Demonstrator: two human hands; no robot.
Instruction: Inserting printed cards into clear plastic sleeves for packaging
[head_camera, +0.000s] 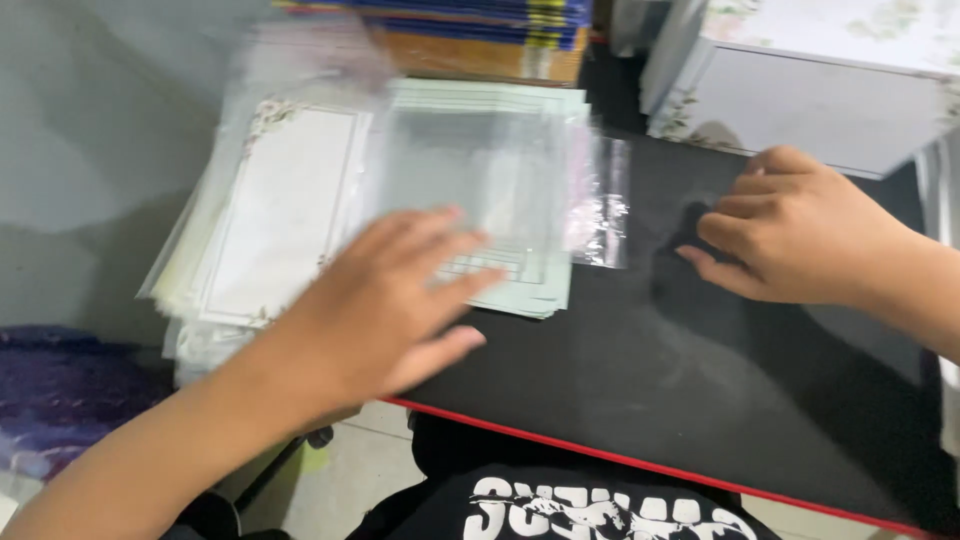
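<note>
The left hand (385, 305) reaches flat over the near edge of a stack of pale green sheets (520, 200), its fingers (440, 245) spread and released, holding nothing; the hand is blurred, so I cannot tell if the fingertips touch the paper. The clear plastic sleeves (600, 200) lie on top of that stack and stick out past its right edge onto the black bench (640, 370). Just left of the green stack sits a second pile of white bordered sheets in sleeves (285, 215).

The right hand (790, 230) rests on the bench well to the right, fingers loosely curled and empty, knuckles up.

To do this well, I judge the left fingers should press lightly on only the top sheet or sleeve and slide it off toward the near edge, so the slippery plastic beneath does not drag along. The right hand is well placed to pin the sleeves' loose right edge.

At the far side stand 1 white box (800, 100) and a stack of coloured books (480, 30).
</note>
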